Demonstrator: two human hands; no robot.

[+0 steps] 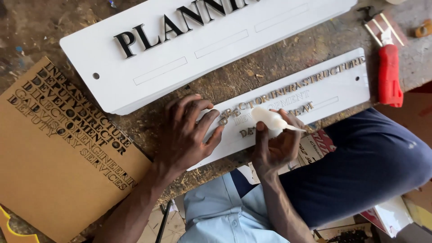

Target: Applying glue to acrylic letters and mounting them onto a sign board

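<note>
My right hand (274, 146) grips a soft glue tube (268, 118), squeezable at its middle; my left hand (186, 132) lies flat, pinning the light, stiff plaque (335, 87)

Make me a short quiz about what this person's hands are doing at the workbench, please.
1. True or false: the left hand presses flat on the small white sign.
2. What does the right hand hold?
A. the red tool
B. a small white bottle
C. a brush
3. Which lies left of the hands: the brown card with cut-out letters, or the large white sign?

Key: 1 true; 2 B; 3 the brown card.
</note>
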